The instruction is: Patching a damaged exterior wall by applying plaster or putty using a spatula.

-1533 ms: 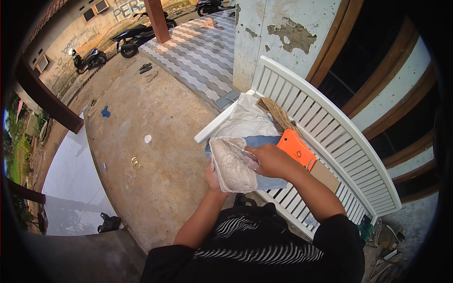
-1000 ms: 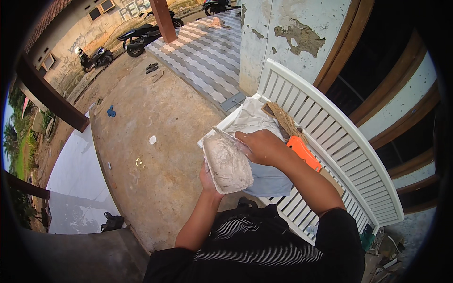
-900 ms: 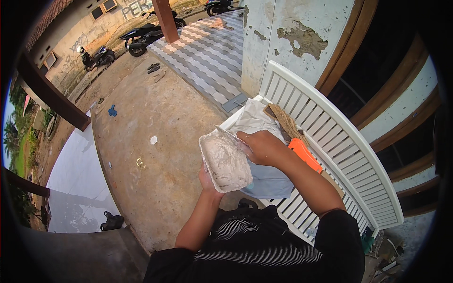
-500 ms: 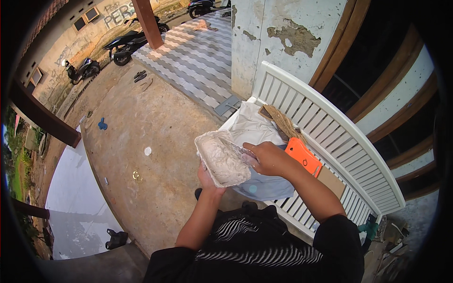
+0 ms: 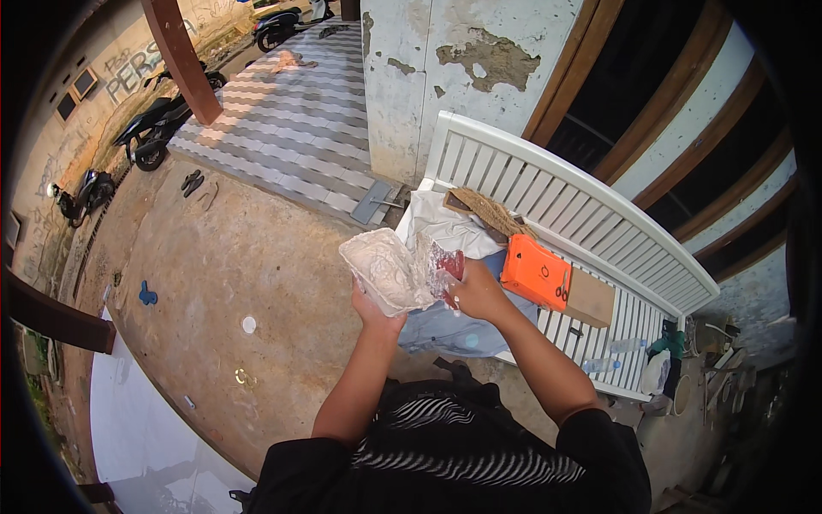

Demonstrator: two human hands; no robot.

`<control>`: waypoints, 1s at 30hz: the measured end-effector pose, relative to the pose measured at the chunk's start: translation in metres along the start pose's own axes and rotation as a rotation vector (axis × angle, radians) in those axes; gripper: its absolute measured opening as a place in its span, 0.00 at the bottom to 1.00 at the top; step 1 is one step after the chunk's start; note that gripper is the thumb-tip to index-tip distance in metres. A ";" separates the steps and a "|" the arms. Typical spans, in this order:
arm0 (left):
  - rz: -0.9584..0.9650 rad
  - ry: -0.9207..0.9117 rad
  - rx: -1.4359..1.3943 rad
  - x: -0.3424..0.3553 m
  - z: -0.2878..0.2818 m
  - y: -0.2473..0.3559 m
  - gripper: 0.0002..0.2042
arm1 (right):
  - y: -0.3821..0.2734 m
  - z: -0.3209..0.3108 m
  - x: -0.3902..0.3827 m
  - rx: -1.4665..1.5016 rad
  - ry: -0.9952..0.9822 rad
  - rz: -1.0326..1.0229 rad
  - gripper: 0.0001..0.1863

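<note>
My left hand (image 5: 374, 312) is closed on the underside of a white rectangular tub (image 5: 377, 267) of pale, paste-like filler. My right hand (image 5: 473, 293) grips a red scraper (image 5: 447, 264) smeared with the same paste, tilted just at the tub's right edge. Behind them on the white slatted bench (image 5: 565, 198) lie a crumpled white cloth (image 5: 432, 214) and pale blue fabric (image 5: 467, 338). An orange case (image 5: 535, 270) sits right of my right hand, beside a cardboard piece (image 5: 589, 301).
Burlap (image 5: 497, 214) lies at the bench's back, plastic bottles (image 5: 602, 365) at its right. Beyond are a flaking wall (image 5: 402, 111), a tiled porch (image 5: 265, 111) with a post (image 5: 175, 60), and parked scooters (image 5: 150, 128). A white slab (image 5: 137, 403) lies left.
My right hand has drawn rightward, showing the scraper's red part at the tub's edge. The tub in my left hand moved slightly left and up. The view has turned, shifting the surroundings.
</note>
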State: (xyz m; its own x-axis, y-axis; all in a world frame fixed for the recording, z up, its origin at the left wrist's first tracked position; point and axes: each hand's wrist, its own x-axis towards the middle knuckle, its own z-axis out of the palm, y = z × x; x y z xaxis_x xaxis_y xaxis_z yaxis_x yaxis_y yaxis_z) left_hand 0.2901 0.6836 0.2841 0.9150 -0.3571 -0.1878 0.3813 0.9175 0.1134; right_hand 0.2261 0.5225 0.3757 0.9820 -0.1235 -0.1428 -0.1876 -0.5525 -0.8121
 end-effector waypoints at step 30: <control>-0.212 -0.216 0.079 -0.004 0.010 0.077 0.28 | -0.088 0.050 0.063 -0.314 0.243 -0.422 0.10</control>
State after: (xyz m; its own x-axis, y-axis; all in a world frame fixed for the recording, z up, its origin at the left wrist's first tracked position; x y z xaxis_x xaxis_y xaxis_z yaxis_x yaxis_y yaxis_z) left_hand 0.3169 0.7536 0.3036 0.8178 -0.5754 -0.0051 0.5677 0.8053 0.1712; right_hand 0.3050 0.6042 0.4096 0.9472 -0.0044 0.3206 0.1852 -0.8087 -0.5582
